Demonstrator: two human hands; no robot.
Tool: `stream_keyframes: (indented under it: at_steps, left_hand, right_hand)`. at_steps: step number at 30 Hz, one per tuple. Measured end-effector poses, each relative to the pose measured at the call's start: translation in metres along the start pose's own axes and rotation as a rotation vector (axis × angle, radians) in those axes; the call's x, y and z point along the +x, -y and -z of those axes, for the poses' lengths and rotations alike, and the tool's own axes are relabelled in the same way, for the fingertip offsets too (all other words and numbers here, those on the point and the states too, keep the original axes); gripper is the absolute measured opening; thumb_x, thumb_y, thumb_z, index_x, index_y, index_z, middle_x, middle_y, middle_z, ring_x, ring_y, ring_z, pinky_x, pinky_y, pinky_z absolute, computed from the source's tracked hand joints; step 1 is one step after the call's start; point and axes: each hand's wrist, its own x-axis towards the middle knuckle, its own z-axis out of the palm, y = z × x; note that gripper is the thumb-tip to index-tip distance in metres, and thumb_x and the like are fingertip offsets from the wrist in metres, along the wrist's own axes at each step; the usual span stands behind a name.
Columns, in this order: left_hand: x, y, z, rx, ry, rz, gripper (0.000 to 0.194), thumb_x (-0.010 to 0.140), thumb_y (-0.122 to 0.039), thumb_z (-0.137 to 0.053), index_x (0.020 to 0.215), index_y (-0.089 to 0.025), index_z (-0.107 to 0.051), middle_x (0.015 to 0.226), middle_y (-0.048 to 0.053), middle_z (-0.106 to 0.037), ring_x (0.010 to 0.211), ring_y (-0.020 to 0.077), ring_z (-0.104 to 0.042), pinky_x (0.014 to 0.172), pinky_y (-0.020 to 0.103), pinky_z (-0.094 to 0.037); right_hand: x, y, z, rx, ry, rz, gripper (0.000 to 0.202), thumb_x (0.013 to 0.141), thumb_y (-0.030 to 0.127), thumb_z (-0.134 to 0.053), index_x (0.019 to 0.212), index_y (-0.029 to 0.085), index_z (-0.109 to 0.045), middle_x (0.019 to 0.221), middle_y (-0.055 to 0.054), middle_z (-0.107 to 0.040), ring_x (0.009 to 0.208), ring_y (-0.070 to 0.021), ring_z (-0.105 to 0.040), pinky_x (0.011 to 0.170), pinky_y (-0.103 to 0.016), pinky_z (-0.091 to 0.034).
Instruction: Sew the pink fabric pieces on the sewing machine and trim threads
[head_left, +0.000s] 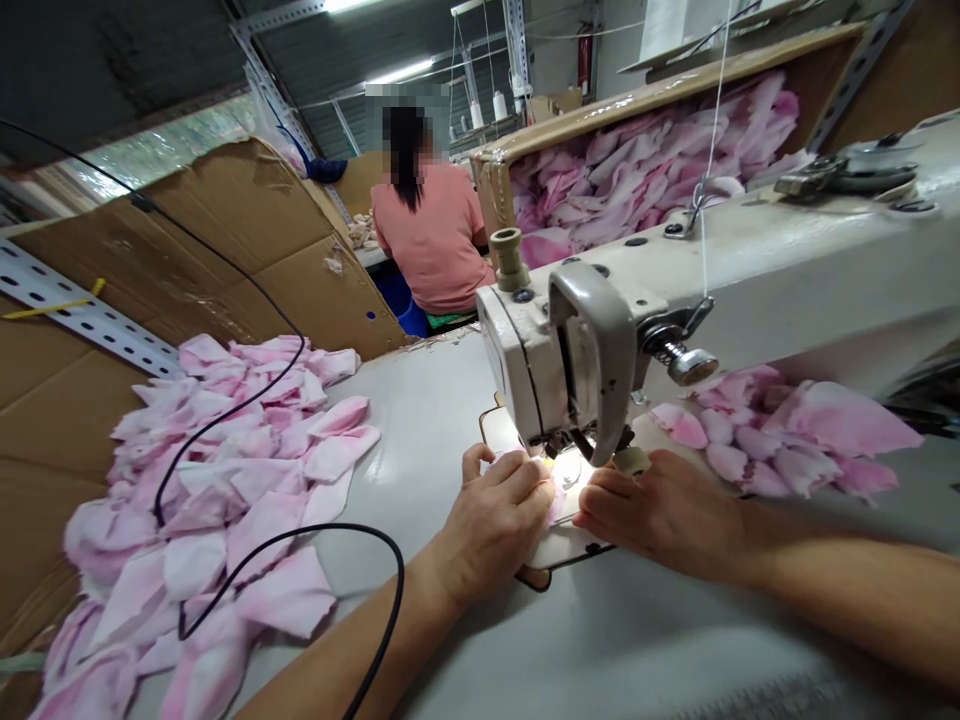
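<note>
A white sewing machine (600,350) stands in front of me, its lamp lighting the metal plate (571,475) under the needle area. My left hand (495,520) is closed on a small pink-and-white fabric piece (556,508), just left of the lit spot. Most of that piece is hidden beneath the fingers. On the other side of the plate, my right hand (667,515) has its fingers curled together close to the presser foot. Whatever they may hold cannot be made out. The needle tip is hidden by the machine head and glare.
Loose pink-and-white fabric pieces (262,490) cover the table's left side, with a black cable (397,560) looping over them. Puffy pink pieces (795,440) lie under the machine arm. Cardboard panels (247,240) border the table. Beyond, a person in a pink shirt (435,235) sits facing away.
</note>
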Motion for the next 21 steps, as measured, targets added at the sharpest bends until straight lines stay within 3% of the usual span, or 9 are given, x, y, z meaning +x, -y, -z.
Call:
stream_keyframes:
  at_steps: [17,21]
  left_hand:
    - [-0.0006,-0.0039,0.0003,0.015,0.097,0.111,0.016,0.092,-0.018,-0.056,0.105,-0.024,-0.063,0.101,0.003,-0.067,0.093,0.0212,-0.055,0.085,0.041,-0.026]
    - [-0.0008,-0.0028,-0.0002,0.009,0.094,0.107,0.019,0.092,-0.015,-0.054,0.107,-0.024,-0.061,0.106,0.004,-0.067,0.094,0.0222,-0.054,0.084,0.042,-0.025]
  right_hand:
    - [0.0019,-0.0031,0.0007,-0.007,0.034,0.013,0.033,0.101,0.025,-0.043,0.072,0.019,-0.056,0.065,0.000,-0.061,0.058,-0.0133,-0.053,0.053,-0.032,-0.023]
    - [0.0066,-0.0040,0.0015,-0.055,0.136,0.017,0.029,0.100,0.030,-0.047,0.077,0.018,-0.060,0.073,-0.001,-0.067,0.060,-0.0128,-0.054,0.051,-0.031,-0.022]
